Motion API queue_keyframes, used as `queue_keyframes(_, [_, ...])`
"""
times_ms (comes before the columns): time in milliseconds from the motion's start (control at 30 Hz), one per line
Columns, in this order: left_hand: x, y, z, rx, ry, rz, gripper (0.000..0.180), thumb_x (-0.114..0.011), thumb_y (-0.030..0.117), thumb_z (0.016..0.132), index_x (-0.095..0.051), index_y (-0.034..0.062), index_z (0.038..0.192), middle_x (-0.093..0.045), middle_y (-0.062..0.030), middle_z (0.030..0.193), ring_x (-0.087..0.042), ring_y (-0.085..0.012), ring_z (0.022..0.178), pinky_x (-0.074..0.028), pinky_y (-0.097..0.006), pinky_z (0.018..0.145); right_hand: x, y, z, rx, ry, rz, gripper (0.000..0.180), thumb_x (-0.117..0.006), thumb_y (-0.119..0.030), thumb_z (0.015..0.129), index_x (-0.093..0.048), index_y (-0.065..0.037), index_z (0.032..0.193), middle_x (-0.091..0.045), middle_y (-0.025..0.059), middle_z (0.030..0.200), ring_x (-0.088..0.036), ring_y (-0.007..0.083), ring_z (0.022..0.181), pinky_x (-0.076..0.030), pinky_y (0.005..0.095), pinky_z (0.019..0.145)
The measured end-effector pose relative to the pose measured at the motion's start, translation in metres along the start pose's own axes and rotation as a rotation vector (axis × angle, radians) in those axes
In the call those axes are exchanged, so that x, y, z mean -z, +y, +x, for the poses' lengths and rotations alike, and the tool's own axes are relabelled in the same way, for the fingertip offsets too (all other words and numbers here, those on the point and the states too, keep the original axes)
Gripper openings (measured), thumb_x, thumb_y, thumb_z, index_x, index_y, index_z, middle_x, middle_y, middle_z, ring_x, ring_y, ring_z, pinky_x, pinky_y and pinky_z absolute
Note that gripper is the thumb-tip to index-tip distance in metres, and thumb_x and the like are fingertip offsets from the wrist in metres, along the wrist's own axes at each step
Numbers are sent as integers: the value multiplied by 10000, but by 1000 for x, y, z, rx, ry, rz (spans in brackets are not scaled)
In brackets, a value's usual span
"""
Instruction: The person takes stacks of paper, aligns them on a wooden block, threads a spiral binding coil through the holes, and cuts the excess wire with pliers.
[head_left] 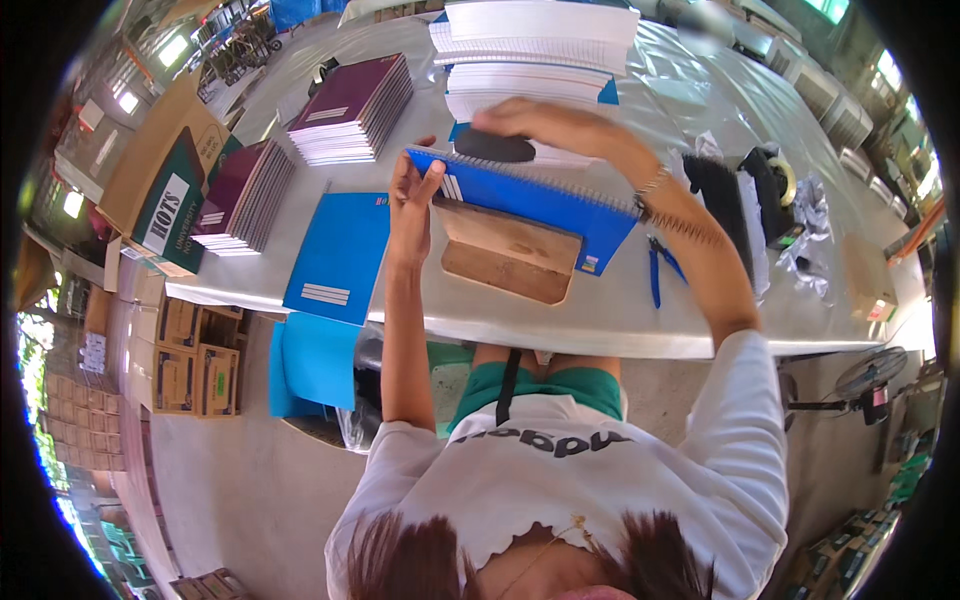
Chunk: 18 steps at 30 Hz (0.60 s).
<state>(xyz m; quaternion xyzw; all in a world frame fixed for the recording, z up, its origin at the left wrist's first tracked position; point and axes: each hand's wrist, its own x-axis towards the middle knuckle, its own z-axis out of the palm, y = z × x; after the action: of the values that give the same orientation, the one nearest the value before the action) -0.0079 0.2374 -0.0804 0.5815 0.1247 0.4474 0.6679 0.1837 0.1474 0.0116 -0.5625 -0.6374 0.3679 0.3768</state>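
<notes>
Both hands (470,165) clamp a blue spiral-bound notebook (530,200) tilted on a wooden block (510,255).

Two stacks of dark red notebooks (352,110) sit at ten o'clock. One blue cover (338,256) lies flat at nine o'clock. One blue spiral notebook (540,205), one wooden block (508,255) and one pair of blue pliers (660,268) are near the middle.

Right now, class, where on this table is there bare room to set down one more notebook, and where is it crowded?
Bare patches: between the flat blue cover and the wooden block, and along the near edge right of the blue pliers. Crowded: the far side with maroon notebook stacks and white paper stacks.
</notes>
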Motion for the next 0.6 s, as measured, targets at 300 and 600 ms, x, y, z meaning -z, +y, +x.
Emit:
queue_keyframes(300, [0,-2,0,-5,-3,-47,512,-639,222,887,-428,59,1324,-546,-17,1112,-492,-110,1035,-334,-271,959,-16,-9,1,62,221,-222,343,-507,-319,943,-676,-21,961,-660,138,981,-644,248,928,-484,387,874])
queue_keyframes(600, [-15,-3,1,-41,-21,-18,532,-639,245,891,-426,99,1356,-557,10,1101,-471,-94,1057,-302,-298,996,10,38,32,160,261,691,641,-390,-558,956,-633,35,934,-652,81,881,-637,217,861,-507,333,778])
